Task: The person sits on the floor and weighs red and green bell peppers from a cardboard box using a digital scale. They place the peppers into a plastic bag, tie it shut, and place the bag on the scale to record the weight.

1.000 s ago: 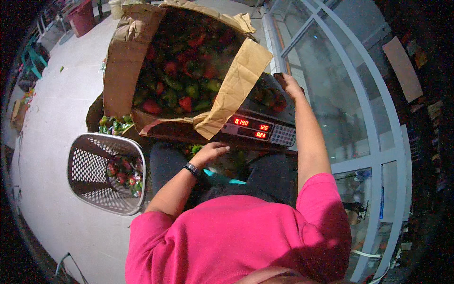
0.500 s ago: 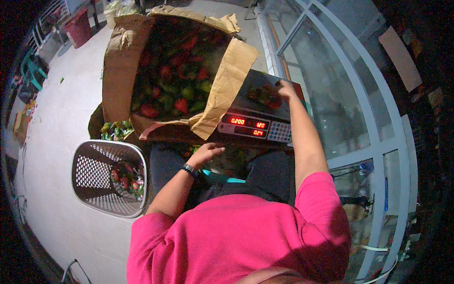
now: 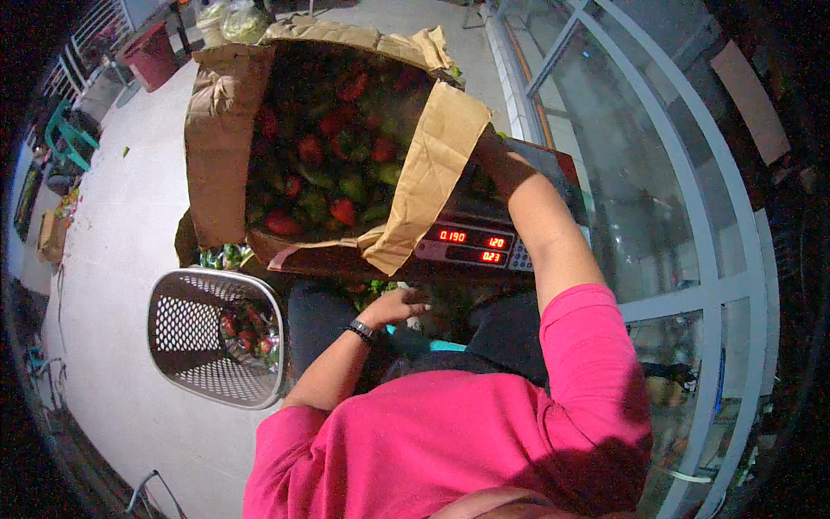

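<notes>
A big open cardboard carton (image 3: pixel 441 143) stands in front of me, filled with red and green peppers (image 3: pixel 342 210). Its right flap leans over a digital scale (image 3: pixel 471 247) with lit red digits. My right hand (image 3: pixel 498 159) reaches over the scale's platform, dark and partly behind that flap. Its fingers are hidden, so any hold on a pepper cannot be seen. Above my lap, just in front of the scale's near edge, my left hand (image 3: pixel 396 307) is held with fingers loosely stretched and nothing visible in it.
A light plastic basket (image 3: pixel 160 337) with wrapped peppers (image 3: pixel 251 333) stands on the floor to my left. More wrapped peppers (image 3: pixel 226 257) lie beside the carton's lower left. A glass partition with a grey frame (image 3: pixel 711 296) rises on my right. A red bucket (image 3: pixel 151 65) stands far left.
My right hand has moved left over the scale, from its right side to behind the carton flap. The scale's lit reading has dropped slightly. The whole view has shifted a little.
</notes>
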Available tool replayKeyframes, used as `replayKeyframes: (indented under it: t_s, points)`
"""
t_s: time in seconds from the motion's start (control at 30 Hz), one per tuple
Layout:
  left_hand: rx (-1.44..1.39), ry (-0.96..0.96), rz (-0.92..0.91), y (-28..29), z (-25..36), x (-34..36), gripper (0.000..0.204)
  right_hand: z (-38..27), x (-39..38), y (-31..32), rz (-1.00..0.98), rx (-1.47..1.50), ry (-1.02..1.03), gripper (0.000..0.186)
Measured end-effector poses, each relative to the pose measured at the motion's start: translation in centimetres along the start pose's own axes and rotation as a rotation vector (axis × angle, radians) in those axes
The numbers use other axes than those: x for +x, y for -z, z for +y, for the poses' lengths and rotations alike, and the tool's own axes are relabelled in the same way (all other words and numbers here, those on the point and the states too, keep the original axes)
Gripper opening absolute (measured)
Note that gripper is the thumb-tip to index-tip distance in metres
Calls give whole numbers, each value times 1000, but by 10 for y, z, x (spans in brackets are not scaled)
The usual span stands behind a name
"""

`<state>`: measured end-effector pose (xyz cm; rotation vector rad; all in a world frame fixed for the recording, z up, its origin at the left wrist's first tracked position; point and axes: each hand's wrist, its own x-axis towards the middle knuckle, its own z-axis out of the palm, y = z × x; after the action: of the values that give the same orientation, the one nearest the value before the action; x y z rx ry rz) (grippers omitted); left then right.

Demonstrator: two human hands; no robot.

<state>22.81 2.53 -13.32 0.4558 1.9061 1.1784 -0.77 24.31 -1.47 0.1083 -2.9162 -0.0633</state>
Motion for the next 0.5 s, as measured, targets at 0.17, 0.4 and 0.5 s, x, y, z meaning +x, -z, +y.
replayKeyframes:
  t_s: [0.17, 0.4, 0.5]
  points:
    - [104, -119, 88, -2, -10, 6, 65, -5, -7, 7, -80, 37, -22, 33]
    - [23, 19, 1, 6, 6, -1, 69, 20, -24, 16, -189, 119, -147, 32]
    - [47, 22, 53, 7, 3, -3, 69, 57, -35, 31, -201, 231, -235, 32]
